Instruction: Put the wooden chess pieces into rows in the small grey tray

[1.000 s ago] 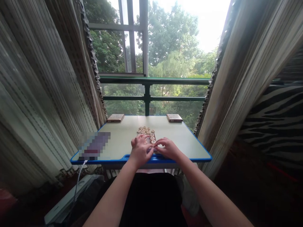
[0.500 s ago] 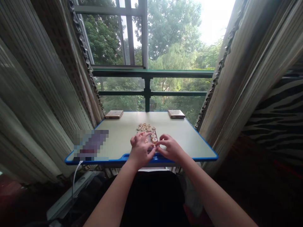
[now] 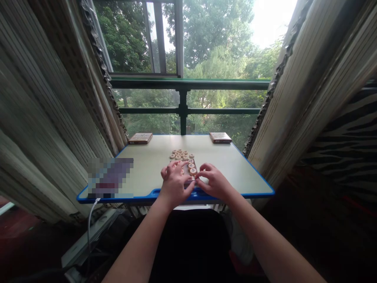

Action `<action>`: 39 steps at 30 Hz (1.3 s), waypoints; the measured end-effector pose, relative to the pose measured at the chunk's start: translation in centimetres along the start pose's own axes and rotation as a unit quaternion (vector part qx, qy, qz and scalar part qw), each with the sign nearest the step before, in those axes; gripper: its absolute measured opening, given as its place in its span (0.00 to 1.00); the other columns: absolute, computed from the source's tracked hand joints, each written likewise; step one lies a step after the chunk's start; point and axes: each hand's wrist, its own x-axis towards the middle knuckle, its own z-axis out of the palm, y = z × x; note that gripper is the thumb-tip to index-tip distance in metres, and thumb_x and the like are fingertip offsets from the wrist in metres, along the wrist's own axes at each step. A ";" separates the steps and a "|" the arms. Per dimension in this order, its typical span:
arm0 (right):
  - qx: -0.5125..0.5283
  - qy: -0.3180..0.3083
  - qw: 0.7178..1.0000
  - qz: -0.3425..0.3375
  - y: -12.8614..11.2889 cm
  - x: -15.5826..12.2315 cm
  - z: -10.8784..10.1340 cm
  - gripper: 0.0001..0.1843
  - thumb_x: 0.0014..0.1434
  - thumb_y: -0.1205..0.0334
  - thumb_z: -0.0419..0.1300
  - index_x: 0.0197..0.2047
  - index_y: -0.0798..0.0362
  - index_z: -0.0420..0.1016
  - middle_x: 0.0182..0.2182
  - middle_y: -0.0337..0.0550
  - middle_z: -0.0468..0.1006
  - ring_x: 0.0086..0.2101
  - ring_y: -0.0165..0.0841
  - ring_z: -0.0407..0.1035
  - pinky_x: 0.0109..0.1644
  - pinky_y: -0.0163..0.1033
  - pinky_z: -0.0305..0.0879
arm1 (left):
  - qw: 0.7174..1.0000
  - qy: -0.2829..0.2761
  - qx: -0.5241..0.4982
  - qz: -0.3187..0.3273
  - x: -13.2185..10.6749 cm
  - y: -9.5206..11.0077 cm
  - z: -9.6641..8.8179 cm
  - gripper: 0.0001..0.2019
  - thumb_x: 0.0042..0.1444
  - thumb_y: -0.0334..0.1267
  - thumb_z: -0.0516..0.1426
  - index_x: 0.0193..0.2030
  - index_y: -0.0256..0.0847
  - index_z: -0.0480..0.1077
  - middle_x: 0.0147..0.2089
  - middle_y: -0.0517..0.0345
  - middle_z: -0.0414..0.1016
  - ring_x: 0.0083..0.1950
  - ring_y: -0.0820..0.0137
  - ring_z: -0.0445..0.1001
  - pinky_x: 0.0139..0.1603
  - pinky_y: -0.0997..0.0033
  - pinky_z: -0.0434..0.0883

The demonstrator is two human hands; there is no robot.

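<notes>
Several round wooden Chinese chess pieces [image 3: 192,171] stand in a row along the right side of a shallow brown box [image 3: 187,181] near the table's front edge. My left hand [image 3: 175,181] lies over the box's left part with fingers spread, its thumb by the near edge, hiding some pieces. At the box's near right corner, my right hand [image 3: 212,180] pinches a chess piece [image 3: 193,178] between thumb and forefinger. Much of that piece is covered by fingertips. Beyond the box lies a loose cluster of chess pieces [image 3: 178,154].
The pale table [image 3: 235,173] has a blue rim. Flat boxes stand at its back left [image 3: 140,138] and back right [image 3: 220,137]. A blurred-out device [image 3: 113,177] with a white cable [image 3: 89,220] lies at the left. Curtains flank the window.
The view has tilted slightly downward. Both hands stay at the box, with only small finger shifts around the near right chess piece.
</notes>
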 end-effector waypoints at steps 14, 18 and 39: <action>-0.018 0.025 0.999 0.041 0.7 0.2 0.6 0.10 0.55 0.59 0.57 0.38 0.51 0.78 0.37 0.47 0.68 0.39 0.36 0.64 0.47 0.43 0.64 | 0.999 -0.010 0.027 -0.024 0.2 0.3 0.2 0.16 0.54 0.50 0.51 0.44 0.50 0.74 0.62 0.53 0.59 0.61 0.50 0.50 0.57 0.44 0.46; -0.012 0.027 0.999 0.036 0.8 0.1 0.6 0.10 0.55 0.60 0.57 0.38 0.51 0.78 0.37 0.47 0.68 0.39 0.35 0.64 0.47 0.43 0.64 | 0.999 -0.011 0.037 -0.018 0.3 0.3 0.3 0.17 0.54 0.51 0.51 0.45 0.50 0.74 0.62 0.51 0.59 0.61 0.50 0.50 0.56 0.44 0.46; 0.064 0.012 0.982 0.176 7.4 9.3 1.6 0.12 0.52 0.69 0.56 0.36 0.51 0.79 0.37 0.46 0.72 0.36 0.33 0.68 0.46 0.41 0.64 | 0.959 -0.081 -0.187 -0.199 12.3 -8.7 0.6 0.15 0.50 0.38 0.54 0.42 0.37 0.75 0.42 0.49 0.78 0.43 0.63 0.74 0.45 0.67 0.70</action>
